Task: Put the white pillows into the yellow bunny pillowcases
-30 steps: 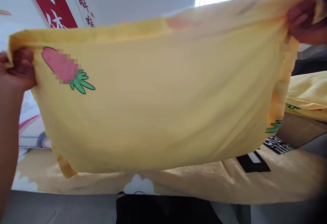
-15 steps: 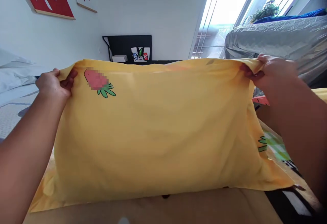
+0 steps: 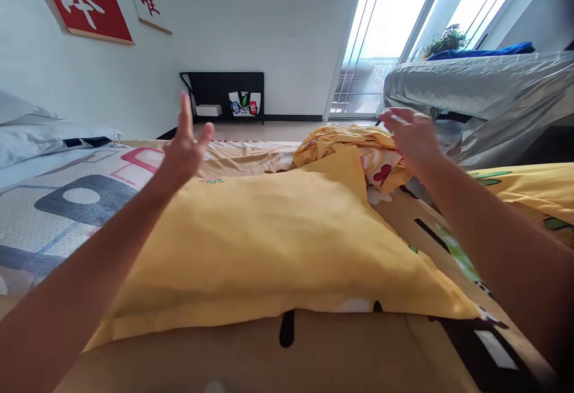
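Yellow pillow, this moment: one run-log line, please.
yellow pillow: on tan bedding; left hand: spread, empty; right hand: apart from pillow

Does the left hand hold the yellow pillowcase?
No, the left hand has spread fingers gripping nothing, and the yellow pillowcase lies on tan bedding.

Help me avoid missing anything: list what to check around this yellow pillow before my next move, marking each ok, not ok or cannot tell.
1. Left hand free: ok, fingers spread, gripping nothing.
2. Right hand clear of the crumpled yellow cloth: cannot tell; they meet in this view.
3. Yellow pillow lying on the beige blanket: ok.
4. Space clear beyond the pillow's far right corner: not ok, the cloth lies close behind.
5. Far left corner smooth: cannot tell, the left hand and arm hide it.
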The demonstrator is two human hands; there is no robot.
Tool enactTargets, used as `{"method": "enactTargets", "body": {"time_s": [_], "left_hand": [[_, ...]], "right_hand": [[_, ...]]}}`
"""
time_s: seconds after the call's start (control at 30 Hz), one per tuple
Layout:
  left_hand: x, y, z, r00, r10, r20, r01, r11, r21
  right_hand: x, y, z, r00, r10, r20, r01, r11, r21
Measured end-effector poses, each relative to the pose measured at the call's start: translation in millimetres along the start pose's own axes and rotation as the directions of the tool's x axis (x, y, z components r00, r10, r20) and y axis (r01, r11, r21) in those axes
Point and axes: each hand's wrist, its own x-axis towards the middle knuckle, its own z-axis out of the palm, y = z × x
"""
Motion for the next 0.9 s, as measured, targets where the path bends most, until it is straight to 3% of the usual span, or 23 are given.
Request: {"method": "enactTargets", "body": {"time_s": [0.07,0.1,0.2,0.27,0.33,0.4,0.47,0.57,0.77,0.9], "left_hand": [[-18,52,7.9,0.998,0.029,0.058,-0.031,0.999,0.035],[-29,73,13.4,0.992,0.08,0.101,-0.085,0.995,0.051],[-64,103,36.8,0.937,0.206,0.283,-0.238,0.968,0.083],[-87,98,57.5,0.899,0.216,0.382,-0.276,0.955,0.111],[-110,79,78.9,0.872,0.181,0.454,-0.277,0.949,0.154],[-129,56,95.9,0.858,0.144,0.492,-0.273,0.941,0.2],[-144,36,103.9,0.865,0.129,0.484,-0.273,0.932,0.239],[-155,15,98.3,0.893,0.1,0.438,-0.249,0.921,0.298],[-174,-37,64.2,0.952,-0.031,0.304,-0.098,0.912,0.398],[-207,-77,37.9,0.958,-0.169,0.232,0.055,0.902,0.429]], "right_hand": [[-30,-19,15,0.978,-0.14,0.158,0.159,0.981,-0.112],[-49,-26,24,0.943,-0.213,0.256,0.256,0.955,-0.151],[-113,-32,50,0.777,-0.373,0.507,0.5,0.855,-0.138],[-154,-22,63,0.633,-0.433,0.642,0.617,0.783,-0.08],[-185,-2,71,0.52,-0.468,0.714,0.695,0.718,-0.036],[-203,23,74,0.467,-0.478,0.744,0.744,0.667,-0.038],[-209,48,70,0.491,-0.456,0.742,0.751,0.654,-0.096],[-203,84,53,0.596,-0.386,0.705,0.698,0.683,-0.216],[-187,152,-1,0.751,-0.159,0.641,0.547,0.694,-0.468],[-185,182,-32,0.786,0.003,0.618,0.436,0.706,-0.558]]}}
